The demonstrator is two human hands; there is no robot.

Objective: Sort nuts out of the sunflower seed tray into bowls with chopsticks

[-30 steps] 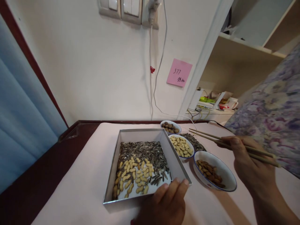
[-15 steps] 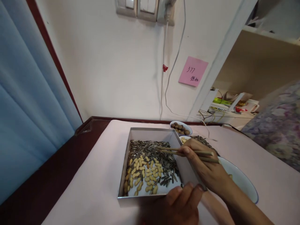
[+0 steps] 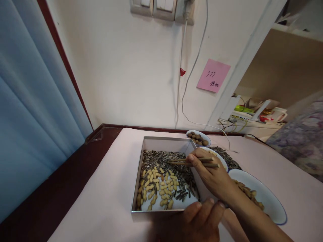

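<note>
My right hand (image 3: 210, 174) is closed around a pair of wooden chopsticks (image 3: 208, 163), reaching over the right wall of a square metal box (image 3: 169, 138). The chopstick tips touch or hover just above the striped sunflower seeds (image 3: 157, 157) inside; I cannot tell which. The seeds cover the back and right of the box floor. Unshelled peanuts (image 3: 165, 188) lie at the front and left, with a browner piece (image 3: 162, 177) among them. My left hand (image 3: 202, 220) has its fingers curled over the box's near right corner, its palm dark and partly out of frame.
To the right stand a bowl of round brown nuts (image 3: 199, 138), a bowl of pale pieces (image 3: 223, 159), partly behind my hand, and a large white bowl (image 3: 276, 205) with brownish pieces. A seed pile (image 3: 228, 157) lies on the pink cloth (image 3: 101, 188). A white cable (image 3: 214, 127) trails onto the table.
My right hand has shifted left, farther over the box, and the chopstick tips sit slightly farther left among the seeds. More of the bowls on the right shows. My left hand stays at the corner.
</note>
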